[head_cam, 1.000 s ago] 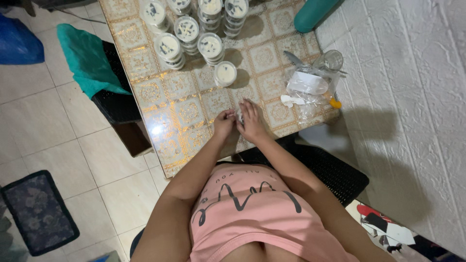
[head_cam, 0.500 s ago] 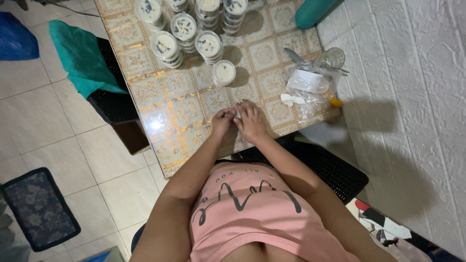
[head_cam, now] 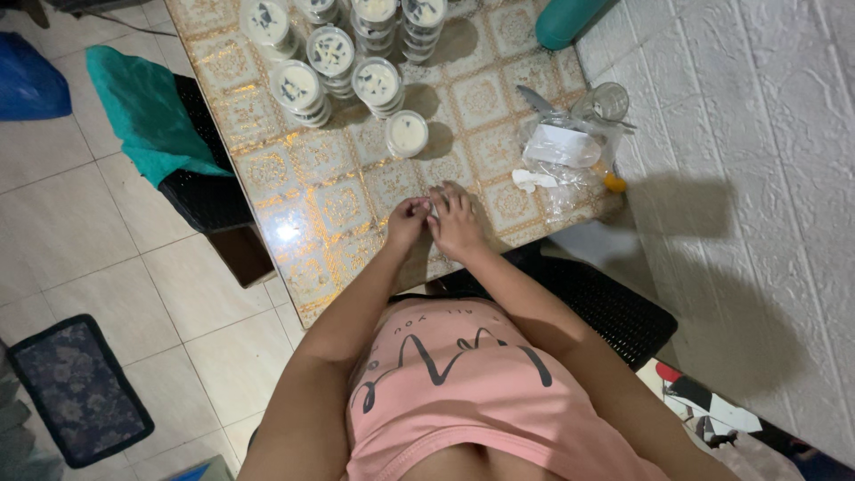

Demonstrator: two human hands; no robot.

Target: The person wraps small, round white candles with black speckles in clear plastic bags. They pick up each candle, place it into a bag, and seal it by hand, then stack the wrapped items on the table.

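Your left hand (head_cam: 408, 220) and right hand (head_cam: 456, 223) meet at the near edge of the patterned table (head_cam: 294, 200), fingertips together over a small pale item (head_cam: 434, 208) pinched between them. The item is too small and too covered to identify; it sits just above the tabletop, right between your two hands. The left thumb and fingers are closed on it. The right hand lies flatter, fingers spread over it and touching the table, and whether it actually grips cannot be told.

Compared with a second ago: both hands sit in the same spot on the table and in nearly the same pose. The left fingers have curled slightly tighter toward the right hand. The view has drifted a little, so everything on the table appears slightly higher and to the left.

A single lidded cup (head_cam: 407, 134) with pale filling stands alone, well apart from your hands toward the far side. Behind it, stacked lidded cups (head_cam: 331, 53) are clustered, unchanged. To your right lies a clear plastic bag (head_cam: 565, 156) with white pieces, and a clear glass (head_cam: 606, 102) beside it. A teal cloth (head_cam: 142, 102) drapes over a dark chair (head_cam: 209, 191) to your left.
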